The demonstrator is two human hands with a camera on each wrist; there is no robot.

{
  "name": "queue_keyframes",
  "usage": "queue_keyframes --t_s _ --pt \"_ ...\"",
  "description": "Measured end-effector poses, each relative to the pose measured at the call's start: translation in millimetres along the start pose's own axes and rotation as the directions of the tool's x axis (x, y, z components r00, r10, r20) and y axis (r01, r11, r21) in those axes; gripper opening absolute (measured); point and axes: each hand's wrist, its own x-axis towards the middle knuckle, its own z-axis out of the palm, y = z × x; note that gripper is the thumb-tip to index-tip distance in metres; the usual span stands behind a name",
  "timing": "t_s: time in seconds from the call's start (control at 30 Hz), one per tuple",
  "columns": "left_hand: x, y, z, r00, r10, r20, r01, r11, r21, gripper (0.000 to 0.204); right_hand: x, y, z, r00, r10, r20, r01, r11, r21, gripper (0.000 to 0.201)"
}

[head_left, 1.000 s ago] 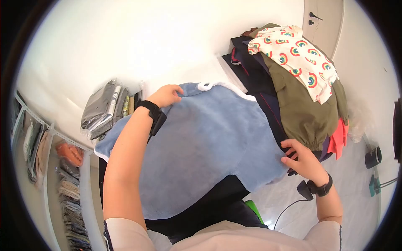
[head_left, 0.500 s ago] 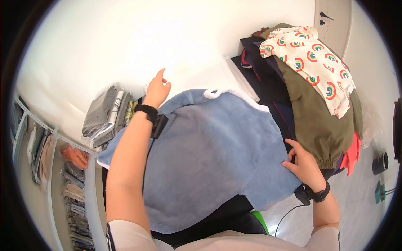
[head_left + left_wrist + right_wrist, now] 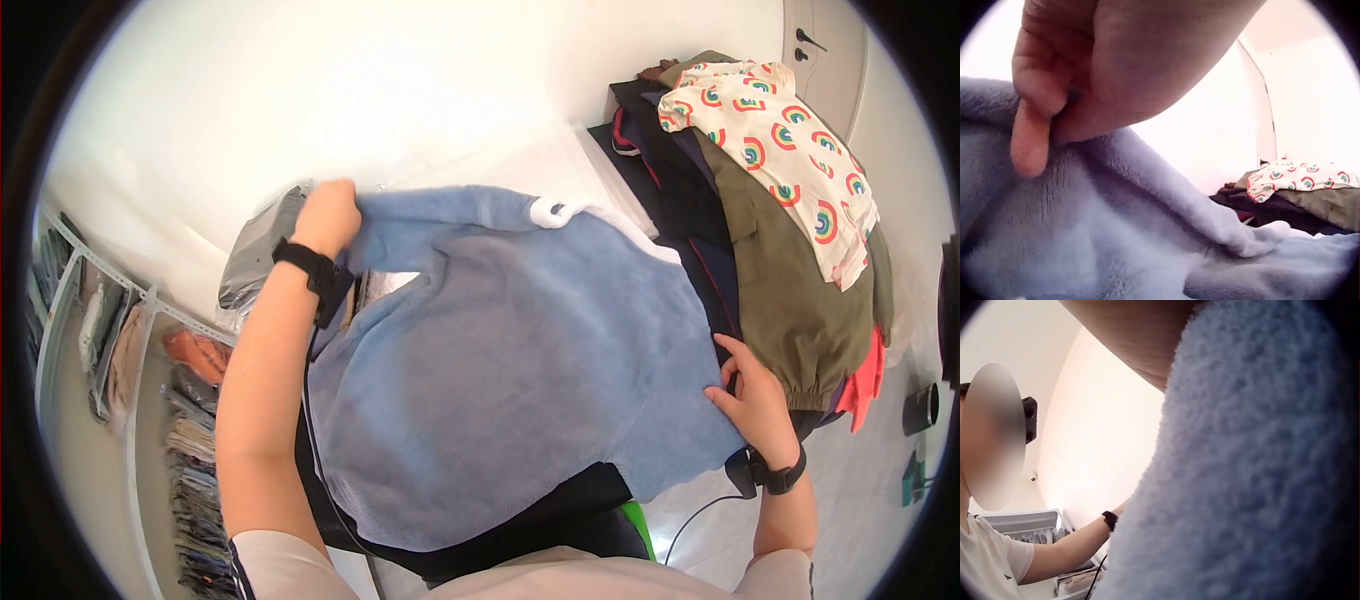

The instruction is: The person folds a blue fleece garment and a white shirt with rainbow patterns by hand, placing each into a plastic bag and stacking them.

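Note:
A blue fleece top [image 3: 500, 340] with white edging lies spread over a black surface in the head view. My left hand [image 3: 330, 215] grips its far left part, a sleeve-like length pulled up and out to the left. In the left wrist view, the fingers [image 3: 1030, 140] are curled round the fleece, which hangs in folds below. On the top's right side rests my right hand [image 3: 755, 405], thumb and forefinger spread apart over the cloth. The right wrist view is largely filled by fleece [image 3: 1241, 475], which hides the right fingers.
Beyond the right hand lies a clothes pile with olive trousers [image 3: 800, 330] and a rainbow-print shirt [image 3: 790, 150]. Bagged grey clothes [image 3: 265, 250] stand behind the left hand. Shelves [image 3: 140, 350] of folded clothes run along the left. A cable [image 3: 695, 515] trails from the right wrist.
My left hand left the fleece, reached forward with fingers extended, then took hold of the left sleeve and drew it up and left. My right hand stays on the right side.

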Motion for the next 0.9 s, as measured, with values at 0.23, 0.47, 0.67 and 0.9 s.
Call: queue_keyframes --t_s 0.23,0.47,0.67,0.9 --pt "34 15 29 0.605 0.534 -0.590 -0.525 0.825 0.209 0.052 0 0 2 1.000 0.016 -0.003 -0.016 1.000 0.011 0.063" --pt "7 -8 16 0.936 0.335 0.107 -0.192 0.742 -0.642 0.040 1 3 5 1.000 0.016 -0.011 -0.016 1.000 0.017 0.062" --pt "-100 -50 -21 0.903 0.364 0.230 -0.217 0.846 -0.486 0.029 0 6 8 1.000 -0.011 -0.025 0.012 0.999 0.041 0.062" --pt "-190 -168 33 0.966 0.076 0.246 0.052 0.880 -0.472 0.034 2 11 11 1.000 -0.021 0.010 0.020 0.997 0.075 0.062"
